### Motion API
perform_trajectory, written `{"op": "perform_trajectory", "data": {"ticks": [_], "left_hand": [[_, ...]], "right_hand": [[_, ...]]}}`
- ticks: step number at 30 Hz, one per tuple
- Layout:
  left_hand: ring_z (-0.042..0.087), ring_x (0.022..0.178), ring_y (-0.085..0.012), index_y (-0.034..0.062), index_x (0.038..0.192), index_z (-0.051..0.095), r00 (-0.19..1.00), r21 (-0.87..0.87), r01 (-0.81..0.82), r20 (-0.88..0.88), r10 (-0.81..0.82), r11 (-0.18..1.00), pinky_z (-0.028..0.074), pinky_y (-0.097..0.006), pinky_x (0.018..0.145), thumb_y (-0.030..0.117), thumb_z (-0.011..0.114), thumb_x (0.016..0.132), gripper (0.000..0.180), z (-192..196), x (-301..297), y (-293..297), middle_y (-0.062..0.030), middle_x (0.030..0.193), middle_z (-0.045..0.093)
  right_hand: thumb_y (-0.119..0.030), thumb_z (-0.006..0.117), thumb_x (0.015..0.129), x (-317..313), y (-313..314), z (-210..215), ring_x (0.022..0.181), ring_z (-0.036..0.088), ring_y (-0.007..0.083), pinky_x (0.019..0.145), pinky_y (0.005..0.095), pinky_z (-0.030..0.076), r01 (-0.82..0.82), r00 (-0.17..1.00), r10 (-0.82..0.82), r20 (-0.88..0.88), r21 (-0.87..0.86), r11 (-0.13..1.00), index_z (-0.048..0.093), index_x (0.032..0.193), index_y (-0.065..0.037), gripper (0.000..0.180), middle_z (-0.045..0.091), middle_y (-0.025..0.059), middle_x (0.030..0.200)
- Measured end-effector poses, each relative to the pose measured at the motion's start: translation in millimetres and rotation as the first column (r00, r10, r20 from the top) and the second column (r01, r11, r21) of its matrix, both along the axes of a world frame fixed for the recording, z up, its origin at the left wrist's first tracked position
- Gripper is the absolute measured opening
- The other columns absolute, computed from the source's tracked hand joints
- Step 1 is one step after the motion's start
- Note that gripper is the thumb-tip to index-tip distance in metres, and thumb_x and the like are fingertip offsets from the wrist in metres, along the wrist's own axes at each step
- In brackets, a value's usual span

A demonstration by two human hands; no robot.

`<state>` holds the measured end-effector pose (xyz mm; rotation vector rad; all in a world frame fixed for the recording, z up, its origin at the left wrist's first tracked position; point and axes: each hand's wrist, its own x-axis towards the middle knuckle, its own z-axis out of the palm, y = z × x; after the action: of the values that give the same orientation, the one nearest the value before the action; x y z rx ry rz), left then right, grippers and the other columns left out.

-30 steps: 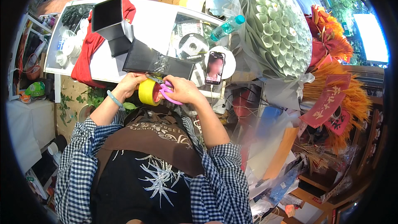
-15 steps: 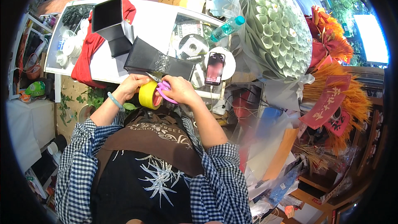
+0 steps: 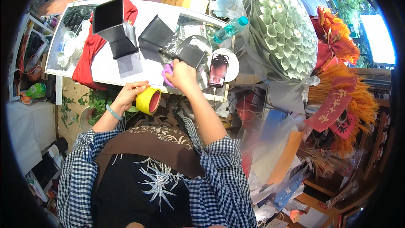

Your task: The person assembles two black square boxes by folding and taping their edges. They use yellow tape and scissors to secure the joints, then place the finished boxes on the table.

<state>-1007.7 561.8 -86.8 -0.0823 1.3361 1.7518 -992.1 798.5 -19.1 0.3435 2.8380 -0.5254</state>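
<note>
My left hand (image 3: 127,94) grips a roll of yellow tape (image 3: 144,102) near the table's front edge. A pair of scissors with purple handles (image 3: 165,76) is in my right hand (image 3: 184,76), over the front of the table. Just beyond the scissors lies a black folded piece (image 3: 156,33), with shiny clear material across its middle. The scissor blades are hard to make out against it. Left of it stands an open black box (image 3: 125,45) with a raised dark square panel (image 3: 109,16).
A phone (image 3: 219,70) rests on a round white stand at the table's right, its cable hanging down. Behind it lies a teal bottle (image 3: 231,29). A large pale green bouquet (image 3: 280,29) rises on the right. Red cloth (image 3: 90,55) drapes the table's left side.
My right hand has moved forward and right with the scissors, away from the tape roll. The black piece has shifted away over the table. The left hand has lowered slightly with the tape.
</note>
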Motion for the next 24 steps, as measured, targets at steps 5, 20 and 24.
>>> {"op": "perform_trajectory", "data": {"ticks": [5, 20, 24], "left_hand": [[0.06, 0.107, -0.018, -0.005, 0.111, 0.066, 0.997, 0.005, -0.08, -0.012, 0.08, 0.997, 0.049, -0.029, 0.091, 0.015, 0.065, 0.09, 0.029, 1, 6, -8, -0.0127, 0.128, 0.058], [0.059, 0.11, -0.0184, -0.0078, 0.118, 0.061, 0.954, -0.028, -0.301, -0.016, 0.3, 0.953, 0.047, -0.03, 0.095, 0.011, 0.061, 0.092, 0.032, -5, 41, -83, -0.0126, 0.13, 0.057], [0.059, 0.111, -0.0205, -0.0076, 0.121, 0.058, 0.926, 0.023, -0.378, 0.018, 0.378, 0.926, 0.047, -0.033, 0.096, 0.01, 0.06, 0.093, 0.034, -19, 52, -103, -0.0138, 0.13, 0.056]], "right_hand": [[-0.036, 0.068, 0.076, -9, 8, -16, 0.085, 0.066, 0.037, 0.074, 0.0453, 0.054, 0.049, 0.998, -0.047, -0.048, 0.05, 0.998, 0.056, 0.103, -0.001, 0.046, 0.064, 0.0209, 0.096], [-0.03, 0.067, 0.077, -51, -125, -71, 0.087, 0.065, 0.0386, 0.074, 0.046, 0.053, -0.274, 0.961, 0.26, -0.09, -0.212, 0.938, 0.054, 0.1, 0.001, 0.04, 0.066, 0.022, 0.093], [-0.011, 0.064, 0.074, -95, -189, -73, 0.088, 0.065, 0.0388, 0.078, 0.0473, 0.053, -0.224, 0.958, 0.144, -0.25, -0.331, 0.917, 0.06, 0.1, 0.002, 0.03, 0.065, 0.023, 0.093]]}}
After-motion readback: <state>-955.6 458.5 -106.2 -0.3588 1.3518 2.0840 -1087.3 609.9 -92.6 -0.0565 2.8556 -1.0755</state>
